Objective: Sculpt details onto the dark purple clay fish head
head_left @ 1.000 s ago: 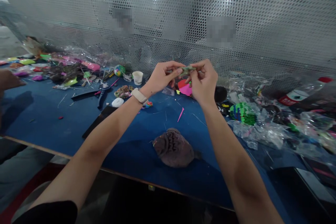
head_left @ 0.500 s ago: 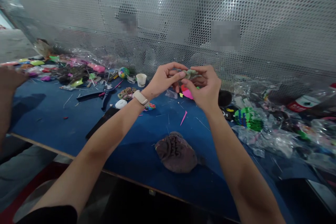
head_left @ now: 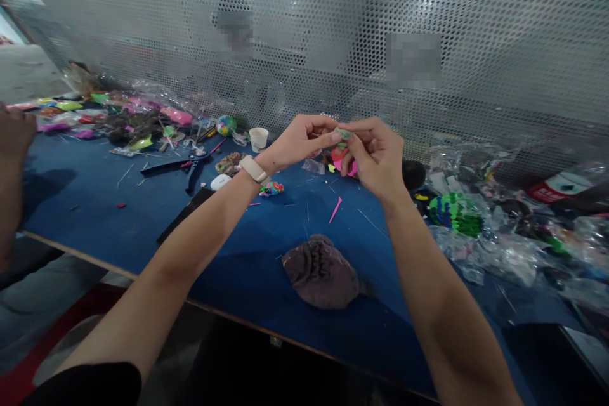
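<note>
A small lump of grey-green clay [head_left: 342,134] is pinched between my two hands above the far part of the blue table [head_left: 247,228]. My left hand [head_left: 309,136], with a pale band on the wrist, grips it from the left with thumb and fingers. From the right, my right hand [head_left: 375,152] closes thumb and fingers on the same lump. Beneath the hands lie red and pink pieces [head_left: 346,165], partly hidden. Nearer the table's front edge rests a brown clay shape [head_left: 323,276] with wavy ridges on it.
Left: pliers [head_left: 193,171], a white cup [head_left: 258,138], a dark flat object [head_left: 183,219] and a pile of coloured clay [head_left: 133,124]. Right: plastic wrappers [head_left: 514,254] and a green-blue clay piece [head_left: 454,212]. Another person's hand [head_left: 16,133] is at far left. Behind stands a perforated metal panel [head_left: 314,25].
My fingers have drawn closer together around the clay, which shows as a smaller lump. The other person's hand has shifted slightly left. The view has moved a little.
</note>
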Demonstrator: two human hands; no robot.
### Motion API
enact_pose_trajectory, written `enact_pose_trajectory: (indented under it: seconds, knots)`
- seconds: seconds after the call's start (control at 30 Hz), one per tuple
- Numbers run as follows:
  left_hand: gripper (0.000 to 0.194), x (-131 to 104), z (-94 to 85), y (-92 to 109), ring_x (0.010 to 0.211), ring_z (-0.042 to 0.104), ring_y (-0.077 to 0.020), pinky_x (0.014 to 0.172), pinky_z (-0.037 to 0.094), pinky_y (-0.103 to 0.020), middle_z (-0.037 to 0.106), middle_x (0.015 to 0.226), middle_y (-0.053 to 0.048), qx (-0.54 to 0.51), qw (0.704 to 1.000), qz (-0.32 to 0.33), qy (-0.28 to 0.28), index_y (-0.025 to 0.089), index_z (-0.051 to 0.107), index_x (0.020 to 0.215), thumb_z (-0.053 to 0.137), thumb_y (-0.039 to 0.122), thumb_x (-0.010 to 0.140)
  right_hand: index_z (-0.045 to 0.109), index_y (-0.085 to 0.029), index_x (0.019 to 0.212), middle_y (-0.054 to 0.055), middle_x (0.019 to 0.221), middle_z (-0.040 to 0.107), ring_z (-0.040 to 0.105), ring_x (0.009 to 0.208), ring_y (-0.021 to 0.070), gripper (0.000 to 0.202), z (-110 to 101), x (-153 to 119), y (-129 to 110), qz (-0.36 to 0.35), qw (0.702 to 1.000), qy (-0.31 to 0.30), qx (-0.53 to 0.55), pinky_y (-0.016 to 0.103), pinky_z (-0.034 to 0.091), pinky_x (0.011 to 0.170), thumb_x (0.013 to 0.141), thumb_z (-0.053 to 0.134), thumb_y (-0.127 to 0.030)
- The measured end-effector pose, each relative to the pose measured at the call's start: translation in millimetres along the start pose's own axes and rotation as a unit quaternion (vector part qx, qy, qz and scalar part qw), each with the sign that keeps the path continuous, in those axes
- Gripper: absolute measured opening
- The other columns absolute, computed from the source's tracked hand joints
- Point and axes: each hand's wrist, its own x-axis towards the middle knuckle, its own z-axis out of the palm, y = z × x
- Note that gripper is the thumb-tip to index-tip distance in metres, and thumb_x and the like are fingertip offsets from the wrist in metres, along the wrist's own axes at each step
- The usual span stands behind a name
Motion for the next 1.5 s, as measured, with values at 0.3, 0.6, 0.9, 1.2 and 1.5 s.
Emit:
enact_pose_trajectory:
  seconds: [0.3, 0.6, 0.9, 1.2, 1.5]
  knots:
    - [0.065, 1, -1.1, 1, 0.06, 0.048, -0.0085, 0.059, 0.04, -0.026, 0.061, 0.073, 0.002, 0.015, 0.999, 0.028, 0.01, 0.017, 0.078, 0.098, 0.091, 0.08, 0.089, 0.072, -0.032, 0.1, -0.005, 0.071, 0.07, 0.062, 0.043, 0.0164, 0.032, 4, 1, 14, 0.046, 0.993, 0.004, 0.106, 0.032, 0.05, 0.037, 0.101, 0.085, -0.061]
    - [0.051, 2, 2.5, -10, 0.072, 0.057, -0.0145, 0.07, 0.048, -0.03, 0.062, 0.079, -0.001, 0.176, 0.981, 0.084, 0.025, 0.02, 0.068, 0.096, 0.074, 0.069, 0.109, 0.062, -0.035, 0.111, -0.008, 0.065, 0.065, 0.064, 0.045, 0.0179, 0.046, -9, 2, 28, 0.105, 0.991, -0.013, 0.082, 0.032, 0.051, 0.042, 0.096, 0.091, -0.068]
    - [0.04, -1, -5.9, 1, 0.083, 0.067, -0.0219, 0.083, 0.051, -0.034, 0.071, 0.09, -0.004, 0.314, 0.946, 0.086, -0.007, 0.022, 0.072, 0.115, 0.079, 0.06, 0.106, 0.063, -0.036, 0.124, -0.008, 0.071, 0.066, 0.06, 0.044, 0.018, 0.062, -12, 4, 38, 0.133, 0.987, -0.018, 0.083, 0.036, 0.055, 0.042, 0.089, 0.091, -0.08]
    - [0.035, 2, -5.3, 8, 0.089, 0.072, -0.0241, 0.082, 0.046, -0.034, 0.075, 0.096, -0.006, 0.429, 0.898, 0.101, -0.02, 0.022, 0.068, 0.107, 0.05, 0.048, 0.122, 0.063, -0.035, 0.114, -0.005, 0.076, 0.073, 0.071, 0.053, 0.022, 0.059, -5, 2, 34, 0.128, 0.988, -0.005, 0.089, 0.04, 0.062, 0.049, 0.089, 0.089, -0.082]
    - [0.022, 2, 2.4, 12, 0.076, 0.066, -0.0195, 0.079, 0.049, -0.032, 0.069, 0.082, -0.002, 0.306, 0.949, 0.075, 0.018, 0.022, 0.067, 0.105, 0.052, 0.032, 0.119, 0.068, -0.035, 0.12, -0.002, 0.085, 0.075, 0.07, 0.053, 0.0184, 0.053, 2, -4, 22, 0.024, 0.997, 0.053, -0.059, 0.037, 0.061, 0.05, 0.095, 0.087, -0.077]
